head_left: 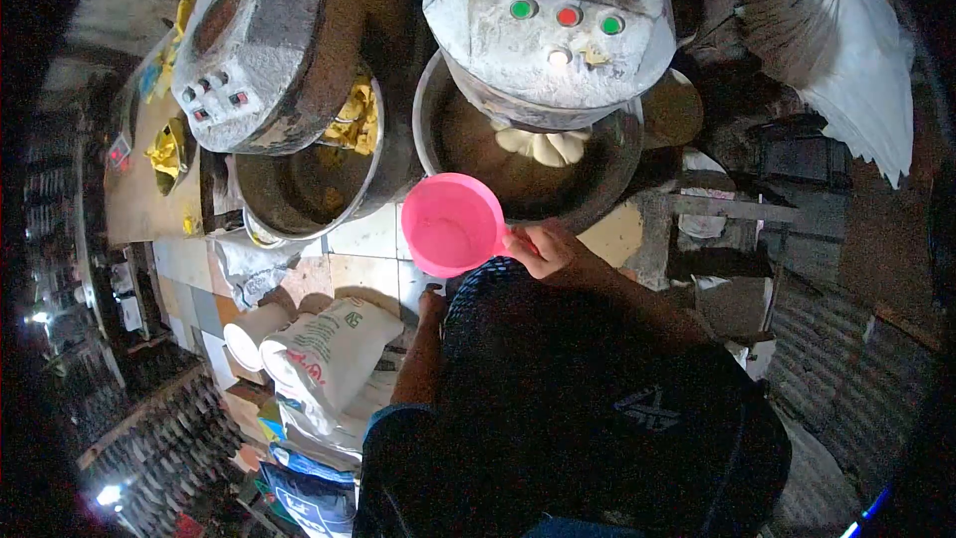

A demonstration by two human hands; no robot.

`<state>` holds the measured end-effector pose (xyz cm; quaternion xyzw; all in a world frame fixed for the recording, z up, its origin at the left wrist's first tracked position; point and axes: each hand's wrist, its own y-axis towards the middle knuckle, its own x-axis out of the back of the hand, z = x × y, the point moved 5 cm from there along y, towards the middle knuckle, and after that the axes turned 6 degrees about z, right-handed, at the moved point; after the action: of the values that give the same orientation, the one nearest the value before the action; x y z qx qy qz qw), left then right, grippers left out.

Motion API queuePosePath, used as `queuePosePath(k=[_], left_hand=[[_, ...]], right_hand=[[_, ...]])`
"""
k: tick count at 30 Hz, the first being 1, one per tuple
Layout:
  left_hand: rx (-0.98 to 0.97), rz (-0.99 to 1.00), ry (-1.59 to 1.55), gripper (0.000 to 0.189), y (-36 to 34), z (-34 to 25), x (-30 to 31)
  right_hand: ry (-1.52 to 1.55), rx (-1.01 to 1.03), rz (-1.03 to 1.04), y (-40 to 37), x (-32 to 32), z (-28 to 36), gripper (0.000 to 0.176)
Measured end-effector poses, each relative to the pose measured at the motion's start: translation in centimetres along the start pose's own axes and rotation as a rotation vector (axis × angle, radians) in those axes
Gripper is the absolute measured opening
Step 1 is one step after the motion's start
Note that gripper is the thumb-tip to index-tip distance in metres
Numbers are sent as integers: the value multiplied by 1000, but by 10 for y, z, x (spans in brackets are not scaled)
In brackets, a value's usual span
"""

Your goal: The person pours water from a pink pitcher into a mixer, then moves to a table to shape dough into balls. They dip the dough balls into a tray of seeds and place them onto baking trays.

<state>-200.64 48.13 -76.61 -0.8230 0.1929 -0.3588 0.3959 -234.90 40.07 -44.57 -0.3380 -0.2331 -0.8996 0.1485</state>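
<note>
My right hand (543, 251) is closed around the handle of a pink plastic dipper (454, 222). The dipper is held in front of me, its inside facing up, with no contents that I can make out. Below the dipper is my left hand (432, 297), small and dim, and its fingers cannot be made out. Just beyond the dipper stands a large round mixer bowl (438, 130). Pale dough (543, 144) shows in that bowl, partly hidden under the mixer head (548, 40).
At the left is a second mixer (234, 90) with a bowl (289, 209) and yellow lumps (357, 120). White sacks (334, 349) and a white bucket (254, 334) stand on the tiled floor at lower left. A wooden stand (652, 249) is to the right.
</note>
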Motion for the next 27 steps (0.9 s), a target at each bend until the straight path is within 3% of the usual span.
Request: queuePosePath(k=[2,4,6,7,9,11,15,17,20,25,27], left_hand=[[-117,-125,229,45,1,-10,3],[-100,-68,157,44,4,-3,1],[-82,-12,85,44,6,3,-1],[-104,-17,130,44,6,4,0],[-125,-19,175,44,2,-4,1],[37,19,90,43,-12,-16,4],[15,-5,27,43,-25,-22,4],[-28,-39,159,42,-31,-33,10],[-133,-20,77,38,-25,-21,9],[-71,-26,158,33,-17,-16,6],[-38,-10,168,33,-20,-21,6]], right_hand=[[-17,-9,5,3,9,7,22],[-30,-18,10,3,12,10,24],[-337,126,-39,1,12,19,26],[-335,122,-38,0,11,18,26],[94,-107,-3,-3,4,1,33],[-41,-27,-25,-8,-2,1,35],[-308,82,-49,3,19,23,41],[-226,46,-54,-2,12,18,40],[-152,22,-70,-8,1,7,40],[-220,83,-148,-9,1,8,36],[-227,59,-28,-5,5,12,32]])
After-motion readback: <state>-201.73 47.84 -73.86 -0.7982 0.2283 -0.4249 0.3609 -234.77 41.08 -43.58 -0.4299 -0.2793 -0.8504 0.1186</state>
